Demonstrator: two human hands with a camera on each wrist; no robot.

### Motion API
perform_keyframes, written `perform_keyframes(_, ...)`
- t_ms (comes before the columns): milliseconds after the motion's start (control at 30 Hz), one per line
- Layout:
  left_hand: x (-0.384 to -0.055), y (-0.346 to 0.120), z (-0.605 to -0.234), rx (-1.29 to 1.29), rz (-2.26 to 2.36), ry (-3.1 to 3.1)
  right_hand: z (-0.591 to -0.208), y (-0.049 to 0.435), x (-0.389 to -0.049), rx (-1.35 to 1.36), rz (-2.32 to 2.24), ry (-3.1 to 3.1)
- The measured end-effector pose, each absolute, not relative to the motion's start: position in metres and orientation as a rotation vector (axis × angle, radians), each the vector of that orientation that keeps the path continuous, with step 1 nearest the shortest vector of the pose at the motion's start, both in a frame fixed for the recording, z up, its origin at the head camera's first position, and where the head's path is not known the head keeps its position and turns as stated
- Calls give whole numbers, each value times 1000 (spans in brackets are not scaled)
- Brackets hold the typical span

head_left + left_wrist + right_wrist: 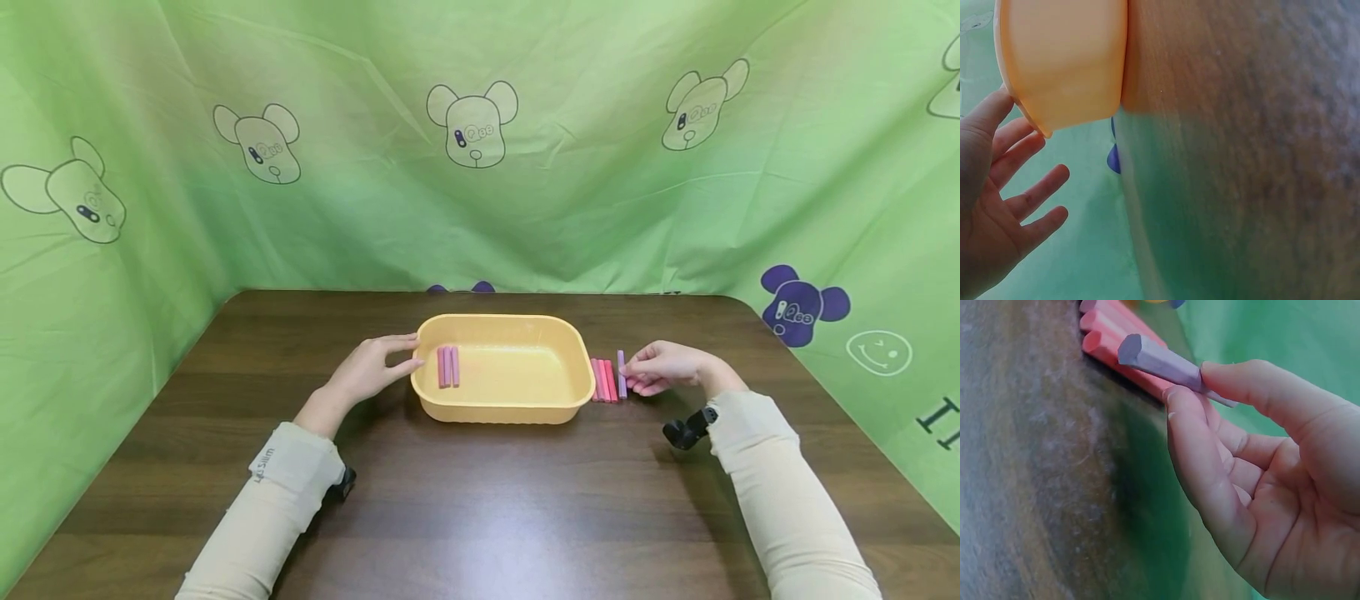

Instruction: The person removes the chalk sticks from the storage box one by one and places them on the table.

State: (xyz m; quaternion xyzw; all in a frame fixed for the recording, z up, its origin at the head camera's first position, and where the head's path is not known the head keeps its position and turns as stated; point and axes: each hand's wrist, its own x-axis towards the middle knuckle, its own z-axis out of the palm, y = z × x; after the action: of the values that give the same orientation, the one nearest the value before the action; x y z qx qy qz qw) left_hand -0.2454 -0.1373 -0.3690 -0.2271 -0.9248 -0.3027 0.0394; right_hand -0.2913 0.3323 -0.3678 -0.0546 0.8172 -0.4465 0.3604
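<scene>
My right hand (658, 367) pinches a light purple chalk stick (1163, 361) between thumb and fingers, just right of the basin. Beside it a row of several pink and red chalk sticks (604, 381) lies against the basin's right end. The yellow plastic basin (510, 413) stands on the table, with three purplish chalk sticks (447, 367) side by side at its left end. At that end my left hand (371, 367) touches the rim, thumb and fingers extended and spread apart. The left wrist view shows its thumb and fingertips right at the rim (1038, 128).
A dark brown wooden table (480, 500) carries everything. Green cloth (480, 225) with printed mouse heads hangs behind and at both sides. Each wrist wears a black camera, such as the right one (688, 429).
</scene>
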Motion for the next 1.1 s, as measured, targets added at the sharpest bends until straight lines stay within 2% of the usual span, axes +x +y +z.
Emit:
perform_keyframes(667,-246,-138,-371,-706,-943,-2795,-372,329,-291,-50,-1124,2135)
perform_keyframes(1100,-246,-137,-368,-695,-951,-2825,-343,299,-295,-212,-1181,2183)
